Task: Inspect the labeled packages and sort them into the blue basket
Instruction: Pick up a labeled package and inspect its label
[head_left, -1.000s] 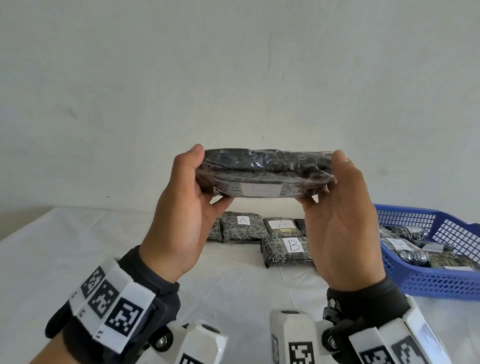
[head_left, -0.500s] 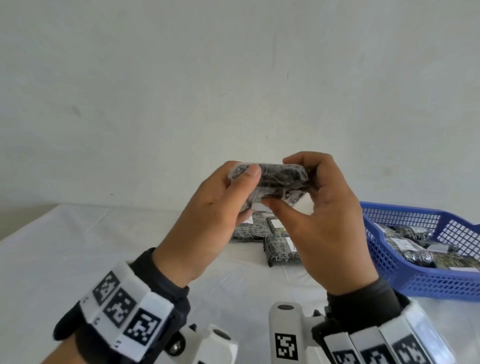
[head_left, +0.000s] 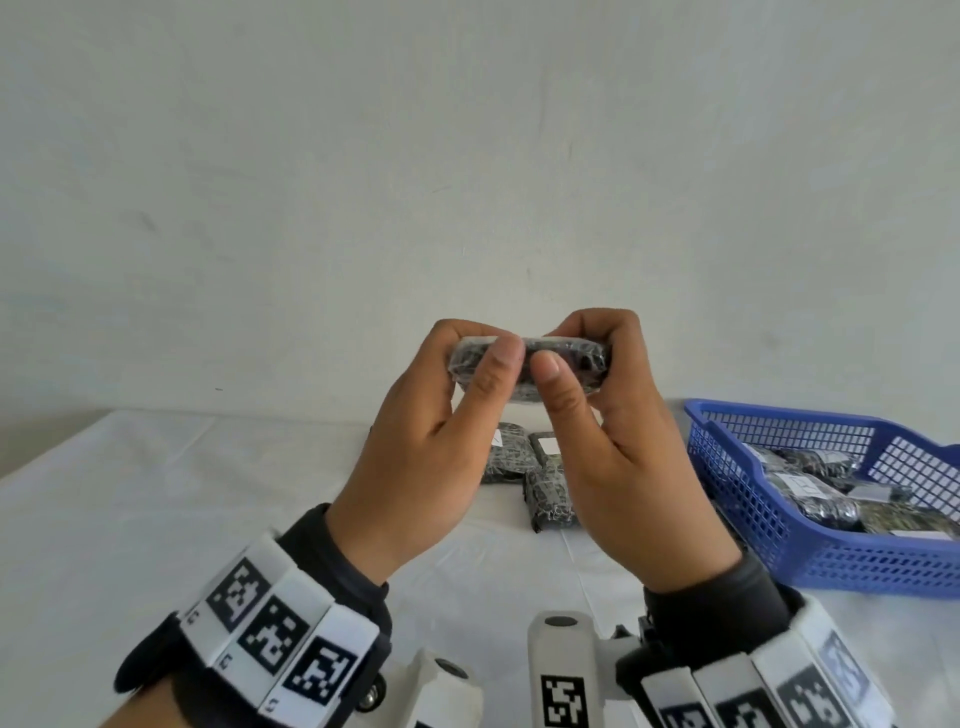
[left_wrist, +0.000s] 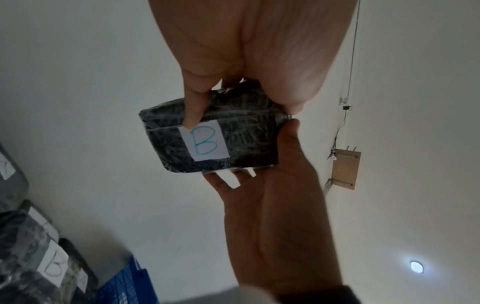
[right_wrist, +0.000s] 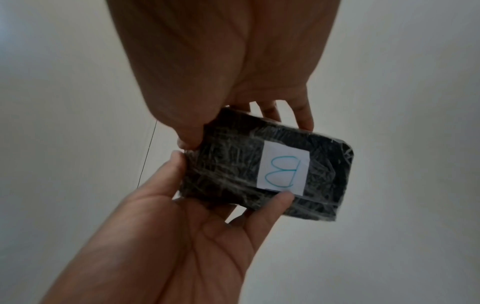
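A dark, plastic-wrapped package is held up in the air in front of the wall, its narrow edge toward the head camera. My left hand and right hand both grip it, thumbs side by side on the near edge and fingers curled over the top. The wrist views show its underside with a white label marked "B" in blue. The blue basket stands on the table to the right, below the hands.
Several labelled packages lie inside the basket. More dark packages sit on the white table behind the hands, one nearer. A plain wall rises behind the table.
The package, first held wide by its two ends, has been turned so a short edge faces me. Both hands have come close together, thumbs now meeting on it.
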